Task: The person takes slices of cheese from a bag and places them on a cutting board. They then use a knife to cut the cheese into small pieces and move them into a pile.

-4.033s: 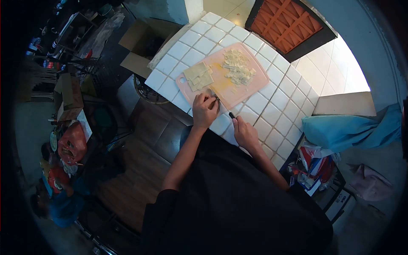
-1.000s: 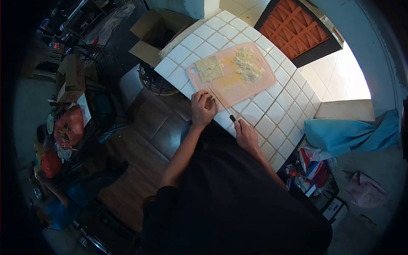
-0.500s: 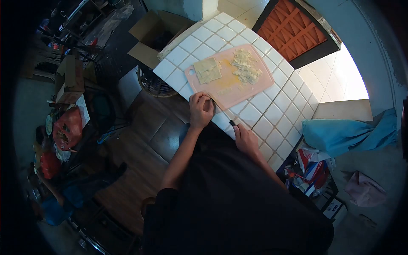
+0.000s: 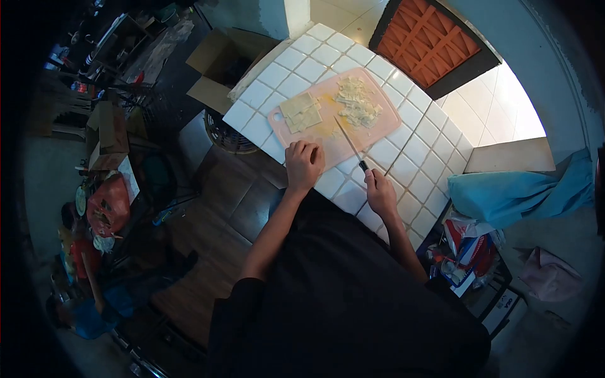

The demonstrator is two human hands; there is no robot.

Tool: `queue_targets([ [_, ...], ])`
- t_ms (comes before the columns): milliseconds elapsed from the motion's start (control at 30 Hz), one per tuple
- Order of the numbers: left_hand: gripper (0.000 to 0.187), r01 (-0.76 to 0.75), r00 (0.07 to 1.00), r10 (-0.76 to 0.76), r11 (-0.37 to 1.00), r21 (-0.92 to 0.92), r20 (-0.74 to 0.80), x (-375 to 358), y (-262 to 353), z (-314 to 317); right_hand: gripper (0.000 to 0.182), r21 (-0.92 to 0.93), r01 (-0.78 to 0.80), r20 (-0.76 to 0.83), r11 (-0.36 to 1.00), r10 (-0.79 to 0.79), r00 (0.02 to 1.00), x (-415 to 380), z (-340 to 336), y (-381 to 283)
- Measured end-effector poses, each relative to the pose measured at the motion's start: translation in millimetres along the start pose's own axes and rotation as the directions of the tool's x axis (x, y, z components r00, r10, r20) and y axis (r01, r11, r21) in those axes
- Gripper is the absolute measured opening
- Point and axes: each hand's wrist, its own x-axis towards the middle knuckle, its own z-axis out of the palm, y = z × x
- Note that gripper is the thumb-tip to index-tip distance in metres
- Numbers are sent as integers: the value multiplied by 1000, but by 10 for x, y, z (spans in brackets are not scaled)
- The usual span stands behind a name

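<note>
the person is standing at a white tiled surface (image 4: 403, 157), looking down on a pink cutting board (image 4: 386, 120) that is lying across the tiles. the right hand (image 4: 380, 191) is wrapping its fingers closed around the dark handle of a knife (image 4: 350, 145), at the near edge of the surface. the thin blade is reaching diagonally up over the board, its tip ending near the board's middle, between the two lots of food; whether the edge is touching the board cannot be told.

the left hand (image 4: 304, 164) is resting with its fingers curled inward at the board's near edge, just beside the blade; whether anything is being pinched under them cannot be told, as the knuckles are hiding it.

on the board's left part a stack of pale flat squares (image 4: 300, 113) is lying, overlapping one another. on the right part a loose heap of cut strips (image 4: 357, 104) is sitting, well apart from the squares, with a yellowish smear on the bare board between them.

beyond the surface an open cardboard box (image 4: 217, 63) is sitting on the floor, and to the right a blue cloth (image 4: 510, 192) is lying bunched up. an orange lattice panel (image 4: 428, 34) is showing at the top.
</note>
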Motion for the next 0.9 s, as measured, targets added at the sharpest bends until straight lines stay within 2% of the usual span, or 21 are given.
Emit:
queue_targets([
  [67, 10, -8, 1000, 9, 1000, -17, 6, 23, 19, 33, 39, 29, 6, 11, 1000, -7, 1000, -26, -63, -16],
  [133, 12, 88, 985, -109, 983, -161, -131, -18, -56, 8, 38, 41, 91, 104, 995, -95, 990, -74, -60, 13],
  [167, 12, 86, 987, -106, 984, -157, -118, -32, -116, -10, 37, 56, 99, 170, 993, -108, 980, -84, -39, 21],
  [200, 12, 213, 948, -256, 951, -224, -187, -28, -161, -56, 37, 66, 87, 175, 994, -97, 980, -101, -14, 8],
  [233, 12, 327, 882, -402, 898, -296, -245, -25, -208, -110, 37, 47, 119, 257, 992, -127, 958, -120, 12, -20],
  [267, 12, 327, 886, -398, 900, -287, -237, 2, -259, -160, 37, 31, 158, 335, 987, -159, 929, -133, 35, -58],
  [333, 16, 448, 810, -543, 817, -363, -221, 83, -377, -237, 38, 7, 208, 347, 978, -198, 917, -152, 80, -105],
  [433, 15, 457, 831, -526, 832, -315, -183, 188, -464, -257, 38, -43, 241, 311, 970, -216, 926, -116, 109, -118],
  [500, 15, 461, 845, -512, 844, -276, -153, 290, -471, -256, 39, -75, 94, 164, 993, -81, 983, -36, 52, -55],
  [533, 15, 395, 889, -431, 893, -217, -153, 347, -476, -233, 39, -71, 96, 162, 993, -83, 983, 12, 11, -18],
  [567, 15, 325, 926, -348, 932, -158, -147, 401, -474, -204, 39, -70, 40, 51, 997, -37, 998, 75, -43, 20],
  [600, 15, 322, 926, -345, 933, -159, -151, 468, -449, -184, 39, -65, -14, -61, 998, 10, 998, 121, -100, 10],
  [667, 18, 262, 965, -262, 961, 84, -11, 575, -391, -157, 39, -43, -20, -62, 999, 17, 998, 123, -193, -31],
  [700, 18, 260, 966, -259, 962, 83, -13, 599, -355, -143, 39, -3, 24, -2, 1000, -24, 1000, 101, -207, -49],
  [733, 19, 185, 982, -189, 970, 160, 12, 614, -314, -123, 39, 39, 64, 58, 997, -66, 996, 73, -226, -74],
  [767, 21, 107, 992, -120, 966, 234, 43, 629, -273, -106, 39, -17, 69, 154, 997, -66, 986, 44, -239, -118],
  [800, 21, 104, 992, -117, 967, 234, 41, 632, -248, -87, 39, -17, 71, 151, 997, -68, 986, 40, -194, -64],
  [867, 20, 73, 995, -90, 959, 275, 51, 623, -223, -79, 41, 11, 158, 251, 987, -155, 955, 45, -54, 82],
  [900, 20, 71, 995, -88, 958, 277, 49, 618, -254, -69, 41, -15, 149, 247, 989, -140, 959, 42, -61, 74],
])
